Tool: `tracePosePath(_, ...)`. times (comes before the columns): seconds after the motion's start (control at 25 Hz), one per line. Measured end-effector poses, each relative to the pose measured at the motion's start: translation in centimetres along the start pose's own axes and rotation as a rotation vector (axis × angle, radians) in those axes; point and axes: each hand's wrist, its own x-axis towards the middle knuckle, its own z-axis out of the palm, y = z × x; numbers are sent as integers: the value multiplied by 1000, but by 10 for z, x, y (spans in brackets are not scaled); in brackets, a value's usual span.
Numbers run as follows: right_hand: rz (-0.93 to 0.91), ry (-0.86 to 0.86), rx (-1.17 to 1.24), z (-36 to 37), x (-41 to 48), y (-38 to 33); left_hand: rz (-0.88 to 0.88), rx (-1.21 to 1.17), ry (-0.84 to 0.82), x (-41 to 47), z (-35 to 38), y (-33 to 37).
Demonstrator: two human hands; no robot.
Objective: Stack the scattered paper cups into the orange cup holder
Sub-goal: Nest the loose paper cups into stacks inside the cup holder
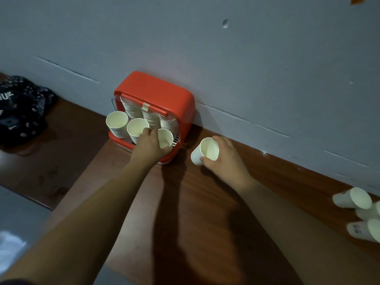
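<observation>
The orange cup holder (181, 103) stands on the wooden table against the grey wall, holding several stacks of white paper cups (131, 109). My left hand (151, 147) reaches into its front and grips a cup (165, 137) at the end of one stack, between a neighbouring stack's open cup (136, 128) and the holder's right side. Right of the holder, my right hand (225, 159) holds a single white paper cup (205, 151) tilted just above the table. Several loose cups (357, 199) lie on their sides at the far right.
A dark patterned cloth bundle (22, 108) lies at the left end of the wooden table (205, 212). The grey wall (246, 68) runs right behind the holder. The table's front edge drops off at the lower left.
</observation>
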Motion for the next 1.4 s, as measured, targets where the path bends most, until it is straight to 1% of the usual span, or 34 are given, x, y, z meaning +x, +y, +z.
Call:
tracePosePath(0.08,-8,-6,32,6,11,-6,18,86,15,1,9,-6)
tracePosePath(0.2,-63,-6,108,19,30,-26,46,36,63,3,20,-19)
tracePosePath(0.32,-150,19,175,40,44,-48,59,-121,64,0,22,-36)
tracePosePath(0.4,-216,35,182,53,49,-57,63,-319,59,-7,19,-40)
tracePosePath(0.48,-289,6,120,65,54,-62,9,-527,-5,-11,15,-43)
tracePosePath(0.56,-359,-49,1,77,60,-65,-69,-654,-20,-13,16,-49)
tracePosePath(0.64,-357,-119,-83,86,66,-68,-134,-756,-9,-15,14,-50)
tracePosePath(0.76,-274,-191,-107,97,76,-67,-171,-884,-15,-17,9,-46)
tracePosePath(0.84,-202,-199,-70,103,79,-64,-120,-859,-54,-16,9,-51)
tracePosePath(0.92,-140,-187,-3,105,79,-63,-55,-749,-72,-14,14,-59)
tracePosePath(1.04,-94,-150,96,109,80,-63,-53,-708,-58,-12,17,-61)
tracePosePath(1.2,-49,-172,210,104,74,-59,-35,-692,-73,-16,8,-57)
tracePosePath(1.36,47,-147,123,84,51,-38,-165,-615,-33,-27,0,-53)
tracePosePath(1.4,80,-156,81,79,41,-28,-175,-601,-37,-33,0,-53)
